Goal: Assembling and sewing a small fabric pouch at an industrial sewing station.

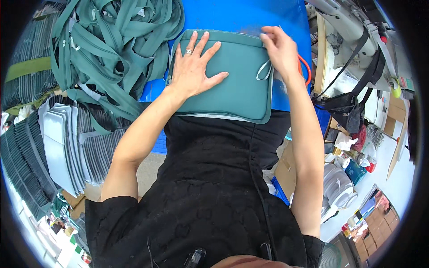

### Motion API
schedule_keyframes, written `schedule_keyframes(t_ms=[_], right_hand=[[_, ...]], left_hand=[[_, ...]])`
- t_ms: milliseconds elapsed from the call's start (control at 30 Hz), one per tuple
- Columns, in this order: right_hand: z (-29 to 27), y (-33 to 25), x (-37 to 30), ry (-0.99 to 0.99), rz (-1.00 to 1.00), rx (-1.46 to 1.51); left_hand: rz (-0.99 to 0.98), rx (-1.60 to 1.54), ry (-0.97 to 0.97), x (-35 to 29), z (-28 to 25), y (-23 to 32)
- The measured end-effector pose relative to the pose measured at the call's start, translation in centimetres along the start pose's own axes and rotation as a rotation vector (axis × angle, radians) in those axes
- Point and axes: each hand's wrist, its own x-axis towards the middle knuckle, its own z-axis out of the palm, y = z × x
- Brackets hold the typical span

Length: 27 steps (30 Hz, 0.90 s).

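Note:
A dark green fabric panel (241, 67) with rounded corners and a raised, piped border lies on the blue work surface and reaches over my lap. Flat on its left part rests my left hand (192, 69), fingers spread, a ring on one finger. At the panel's far right corner, my right hand (280, 49) has its fingers curled, with thumb and forefinger closed at the border. A thin pale loop of cord or ribbon (263, 70) lies on the panel beside my right hand. Partly hidden behind my right wrist is a red-orange loop (306, 69), like a scissor handle.
Green zipper strips (116, 49) lie heaped at the far left of the blue surface (241, 13). Stacks of grey and dark panels (67, 147) stand on the left. A sewing machine (344, 22) and a black bag (346, 109) are on the right, above white rolls (335, 185).

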Motion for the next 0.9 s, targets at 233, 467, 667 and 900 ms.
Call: schedule_keyframes(t_ms=[233,467,667,900], right_hand=[[-2.8,2.6,-5.6,0.235,-0.238,-0.454],[-3.6,5.4,-6.8,0.255,-0.311,-0.439],[-2.4,5.2,-7.0,0.251,-0.150,-0.174],[-2.9,-1.3,-7.8,0.477,-0.121,0.354]], left_hand=[[0.019,-0.061,0.056,-1.8,-2.2,-0.7],[0.003,0.089,0.214,-9.5,-15.5,-4.4],[-0.818,0.803,0.257,-28.8,-26.2,-13.6],[-0.949,0.224,0.111,-32.1,-32.6,-14.0]])
